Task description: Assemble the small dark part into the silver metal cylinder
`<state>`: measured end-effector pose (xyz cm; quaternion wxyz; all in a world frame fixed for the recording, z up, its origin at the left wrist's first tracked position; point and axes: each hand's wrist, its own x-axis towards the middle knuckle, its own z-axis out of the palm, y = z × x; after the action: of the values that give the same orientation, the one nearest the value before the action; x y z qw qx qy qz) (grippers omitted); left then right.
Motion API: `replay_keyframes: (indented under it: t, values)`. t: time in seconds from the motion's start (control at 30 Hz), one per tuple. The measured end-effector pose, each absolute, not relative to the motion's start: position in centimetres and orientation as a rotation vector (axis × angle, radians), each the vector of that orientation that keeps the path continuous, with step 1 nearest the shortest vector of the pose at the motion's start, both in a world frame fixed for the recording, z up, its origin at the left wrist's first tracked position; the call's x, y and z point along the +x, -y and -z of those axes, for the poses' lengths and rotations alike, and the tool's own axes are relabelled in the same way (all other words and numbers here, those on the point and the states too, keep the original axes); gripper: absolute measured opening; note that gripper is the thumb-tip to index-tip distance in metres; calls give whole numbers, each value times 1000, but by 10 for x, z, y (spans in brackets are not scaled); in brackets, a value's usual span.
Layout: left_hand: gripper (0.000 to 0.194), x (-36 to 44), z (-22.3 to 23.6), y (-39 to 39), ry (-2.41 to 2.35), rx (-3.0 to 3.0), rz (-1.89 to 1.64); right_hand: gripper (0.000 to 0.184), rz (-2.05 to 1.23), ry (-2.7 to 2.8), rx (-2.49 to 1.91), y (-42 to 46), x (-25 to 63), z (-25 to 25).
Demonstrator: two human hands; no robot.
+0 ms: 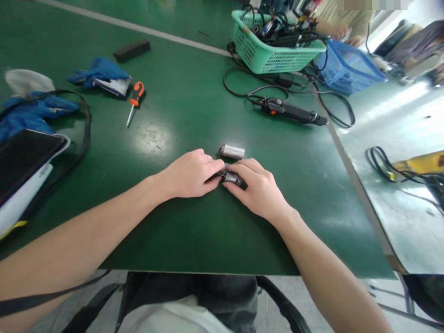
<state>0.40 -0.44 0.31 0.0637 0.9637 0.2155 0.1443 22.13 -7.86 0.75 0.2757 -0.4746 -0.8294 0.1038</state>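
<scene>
Low over the green table, my right hand (258, 187) is closed round a small metal cylinder with a dark end (234, 178), perhaps a small motor. My left hand (194, 175) meets it from the left, its thumb and fingers pinched at the cylinder's left end on a thin dark piece, largely hidden by the fingers. Just beyond both hands a silver metal cylinder (232, 151) lies on its side, apart from them.
A black electric screwdriver (291, 112) with a cable lies at right, before a green basket (274, 58) of tools and a blue basket (350, 69). An orange-handled screwdriver (135, 102), blue cloth (99, 74), dark block (132, 50) and phone-like device (29, 157) lie left. People sit beyond.
</scene>
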Motion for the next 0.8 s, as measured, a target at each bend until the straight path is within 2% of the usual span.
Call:
replay_keyframes:
  t: [0.8]
  values:
    - [26, 3, -4, 4, -680, 2867, -405, 17, -296, 2188, -1241, 76, 226, -5]
